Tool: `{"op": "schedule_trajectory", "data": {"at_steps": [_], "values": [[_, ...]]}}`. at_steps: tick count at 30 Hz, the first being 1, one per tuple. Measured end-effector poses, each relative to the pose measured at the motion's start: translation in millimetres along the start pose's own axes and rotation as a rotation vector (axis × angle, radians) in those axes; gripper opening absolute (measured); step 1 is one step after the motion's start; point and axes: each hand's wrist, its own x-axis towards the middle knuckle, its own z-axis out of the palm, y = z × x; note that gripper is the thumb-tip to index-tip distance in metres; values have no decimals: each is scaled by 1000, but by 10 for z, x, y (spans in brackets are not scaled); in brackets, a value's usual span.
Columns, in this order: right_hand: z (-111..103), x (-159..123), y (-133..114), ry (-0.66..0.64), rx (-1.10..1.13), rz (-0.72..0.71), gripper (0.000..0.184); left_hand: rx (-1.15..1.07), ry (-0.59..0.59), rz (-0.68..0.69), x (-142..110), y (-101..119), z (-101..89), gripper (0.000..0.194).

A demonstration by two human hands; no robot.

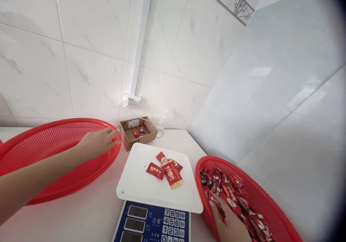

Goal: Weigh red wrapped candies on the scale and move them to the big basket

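Observation:
My left hand (pixel 98 143) hovers over the right side of a red plastic basket (pixel 16 155), fingers stretched out and holding nothing. Down at the near side of a second red basket (pixel 259 184), my right hand (pixel 229 222) has its thumb and fingers closed on a small red packet (pixel 214 198). Many red and dark packets (pixel 235 195) fill that basket. Between the baskets, several red packets (pixel 173 174) lie overlapping on the white tray (pixel 143 195) of a blue digital scale (pixel 155 222).
Behind the tray stands a small cardboard box (pixel 146 138) with a few packets inside. A clear plastic bottle (pixel 162 121) and a white cable are beside it, below a wall socket (pixel 132 100). Tiled walls bound the white table (pixel 183 137) at the back and right.

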Motion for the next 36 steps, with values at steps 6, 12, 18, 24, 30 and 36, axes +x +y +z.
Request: {"op": "schedule_trajectory", "data": {"at_steps": [6,12,18,24,30,36], "values": [[2,2,4,3,11,-25,47,82,-70,-98,-134,-325,59,59],[-24,-31,-51,-46,13,21,50,-93,-129,200,-47,227,163,62],[-52,-36,-84,-87,-7,47,49,-300,-329,534,173,1173,313,92],[-29,-40,-66,-46,40,27,46,-354,-348,639,454,1761,594,99],[20,-17,-11,-104,56,61,50,-351,-224,627,465,2001,650,83],[101,15,99,-94,67,-3,48,-338,-236,520,446,2032,631,63]]}}
